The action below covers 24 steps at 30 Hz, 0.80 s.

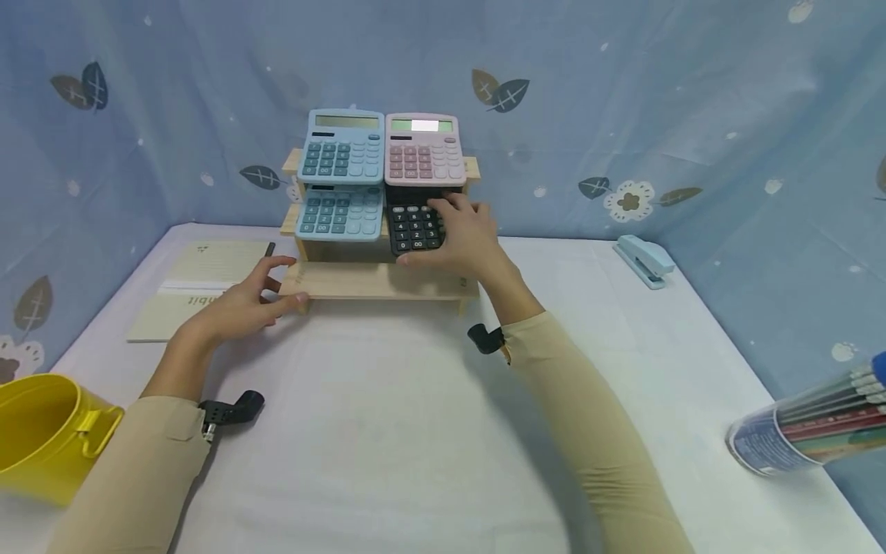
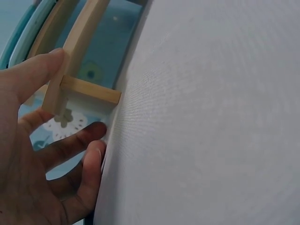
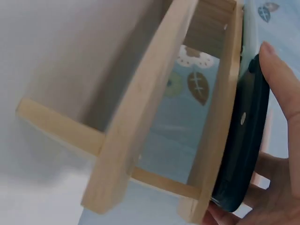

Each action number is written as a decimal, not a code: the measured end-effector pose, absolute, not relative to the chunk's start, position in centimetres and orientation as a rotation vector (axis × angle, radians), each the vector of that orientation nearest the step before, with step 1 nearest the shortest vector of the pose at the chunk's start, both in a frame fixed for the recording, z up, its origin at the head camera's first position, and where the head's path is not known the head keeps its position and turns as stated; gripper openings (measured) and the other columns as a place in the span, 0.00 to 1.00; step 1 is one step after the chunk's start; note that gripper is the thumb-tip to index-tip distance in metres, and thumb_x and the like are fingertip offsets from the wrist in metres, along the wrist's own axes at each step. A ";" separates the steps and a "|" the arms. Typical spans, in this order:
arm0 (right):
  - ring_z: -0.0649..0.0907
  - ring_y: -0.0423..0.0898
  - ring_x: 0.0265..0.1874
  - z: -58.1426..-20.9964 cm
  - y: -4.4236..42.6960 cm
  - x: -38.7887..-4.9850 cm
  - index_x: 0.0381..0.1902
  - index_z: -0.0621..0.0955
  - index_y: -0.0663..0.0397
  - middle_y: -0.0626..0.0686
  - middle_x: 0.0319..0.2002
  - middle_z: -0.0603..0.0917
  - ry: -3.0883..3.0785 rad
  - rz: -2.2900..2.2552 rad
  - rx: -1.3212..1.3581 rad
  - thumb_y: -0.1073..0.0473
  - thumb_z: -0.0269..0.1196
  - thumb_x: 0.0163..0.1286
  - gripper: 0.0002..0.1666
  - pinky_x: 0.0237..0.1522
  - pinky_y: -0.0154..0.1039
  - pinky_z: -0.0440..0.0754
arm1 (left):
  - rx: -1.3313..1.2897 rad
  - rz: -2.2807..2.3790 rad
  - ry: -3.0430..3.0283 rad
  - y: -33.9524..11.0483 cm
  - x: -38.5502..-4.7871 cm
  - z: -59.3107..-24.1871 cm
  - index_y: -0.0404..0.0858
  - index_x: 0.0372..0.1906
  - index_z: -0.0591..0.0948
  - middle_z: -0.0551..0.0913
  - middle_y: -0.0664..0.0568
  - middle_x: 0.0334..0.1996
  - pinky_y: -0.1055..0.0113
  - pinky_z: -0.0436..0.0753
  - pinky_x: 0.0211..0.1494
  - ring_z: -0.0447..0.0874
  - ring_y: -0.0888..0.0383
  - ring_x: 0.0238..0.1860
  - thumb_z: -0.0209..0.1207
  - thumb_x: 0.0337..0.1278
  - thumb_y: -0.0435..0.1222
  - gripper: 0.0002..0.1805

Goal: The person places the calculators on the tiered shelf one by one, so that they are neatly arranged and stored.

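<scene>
A wooden tiered rack (image 1: pixel 381 282) stands against the back curtain. My left hand (image 1: pixel 238 309) pinches the left end of its lowest board, thumb in front and index finger behind. On the middle tier, my right hand (image 1: pixel 469 235) grips a black calculator (image 1: pixel 414 231) by its sides; in the right wrist view the black calculator (image 3: pixel 243 136) rests against the board's edge. Beside it on that tier sits a blue calculator (image 1: pixel 339 214). The top tier bears another blue calculator (image 1: pixel 342 148) and a pink calculator (image 1: pixel 424 150). Nothing lies on the lowest board.
An open notebook (image 1: pixel 208 265) with a dark pen (image 1: pixel 270 249) lies left of the rack. A yellow bucket (image 1: pixel 41 438) stands at the near left. At the right are a light blue stapler (image 1: pixel 644 260) and a clear cup of pencils (image 1: pixel 775 442).
</scene>
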State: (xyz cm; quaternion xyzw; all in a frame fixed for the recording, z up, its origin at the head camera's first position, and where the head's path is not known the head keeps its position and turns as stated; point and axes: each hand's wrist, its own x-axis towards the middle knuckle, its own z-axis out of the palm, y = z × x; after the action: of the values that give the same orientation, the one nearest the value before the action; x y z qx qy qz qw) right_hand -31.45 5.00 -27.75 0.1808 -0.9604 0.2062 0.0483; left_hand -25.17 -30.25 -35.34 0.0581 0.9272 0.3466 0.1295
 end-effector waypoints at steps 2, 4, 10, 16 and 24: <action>0.63 0.59 0.64 -28.1 4.6 -31.6 0.77 0.67 0.43 0.52 0.78 0.61 -2.910 0.617 0.523 0.20 0.74 0.45 0.67 0.66 0.57 0.61 | 0.167 1.019 2.689 -30.2 -25.0 -35.5 0.53 0.82 0.42 0.69 0.33 0.65 0.59 0.78 0.44 0.84 0.45 0.49 0.56 0.70 0.63 0.50; 0.62 0.58 0.64 -28.4 4.4 -31.7 0.77 0.68 0.42 0.51 0.77 0.62 -2.892 0.624 0.498 0.19 0.74 0.44 0.66 0.65 0.55 0.61 | 0.166 1.028 2.691 -30.2 -24.8 -35.6 0.53 0.82 0.42 0.69 0.33 0.65 0.59 0.78 0.44 0.84 0.45 0.49 0.56 0.70 0.63 0.50; 0.62 0.58 0.66 -28.8 3.9 -31.9 0.77 0.66 0.40 0.50 0.77 0.61 -2.876 0.597 0.414 0.16 0.71 0.45 0.67 0.66 0.56 0.61 | 0.172 1.025 2.691 -30.2 -25.0 -35.5 0.53 0.82 0.42 0.69 0.34 0.65 0.59 0.79 0.44 0.84 0.44 0.50 0.55 0.69 0.63 0.50; 0.61 0.61 0.69 -28.9 3.1 -32.2 0.78 0.64 0.43 0.52 0.77 0.61 -2.871 0.578 0.347 0.15 0.69 0.46 0.68 0.68 0.58 0.60 | 0.171 1.030 2.687 -30.3 -25.3 -35.5 0.54 0.82 0.42 0.68 0.34 0.66 0.59 0.79 0.43 0.83 0.44 0.51 0.55 0.69 0.64 0.50; 0.60 0.60 0.69 -29.1 3.1 -32.4 0.79 0.63 0.40 0.51 0.77 0.60 -2.879 0.599 0.353 0.16 0.70 0.47 0.67 0.66 0.58 0.60 | 0.170 1.030 2.688 -30.3 -25.0 -35.8 0.55 0.82 0.42 0.67 0.34 0.66 0.58 0.79 0.44 0.84 0.43 0.51 0.55 0.68 0.65 0.50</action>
State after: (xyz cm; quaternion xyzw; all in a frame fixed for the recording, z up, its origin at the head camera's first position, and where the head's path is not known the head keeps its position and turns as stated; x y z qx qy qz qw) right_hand -32.37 3.07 -29.15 0.1186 -0.9681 0.2014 0.0899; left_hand -25.03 -30.31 -35.77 0.0583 0.9244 0.3543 0.1286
